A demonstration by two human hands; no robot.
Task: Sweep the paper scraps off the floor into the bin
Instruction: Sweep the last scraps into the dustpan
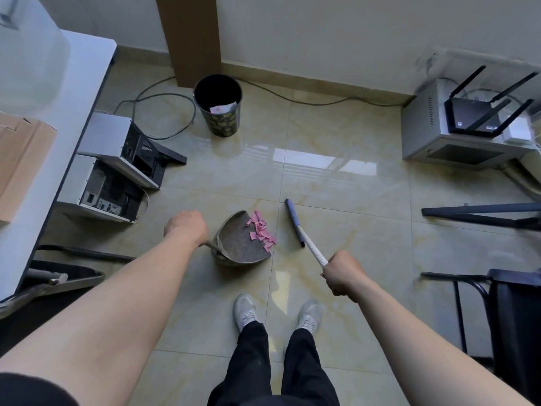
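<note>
Several pink paper scraps (261,232) lie in a small heap on the floor tiles, at the open lip of a grey metal dustpan (240,243). My left hand (185,226) is closed on the dustpan's handle at its left side. My right hand (343,272) grips the white handle of a broom (295,223), whose blue head rests on the floor just right of the scraps, apart from them. The black bin (219,105) stands upright further back near the wall, with some paper inside.
Two computer cases (117,168) sit under the white desk (73,92) on the left. Cables (164,101) loop on the floor beside the bin. A grey cabinet with a router (468,124) stands at the right, chair legs (480,215) below it. My feet (275,312) are behind the dustpan.
</note>
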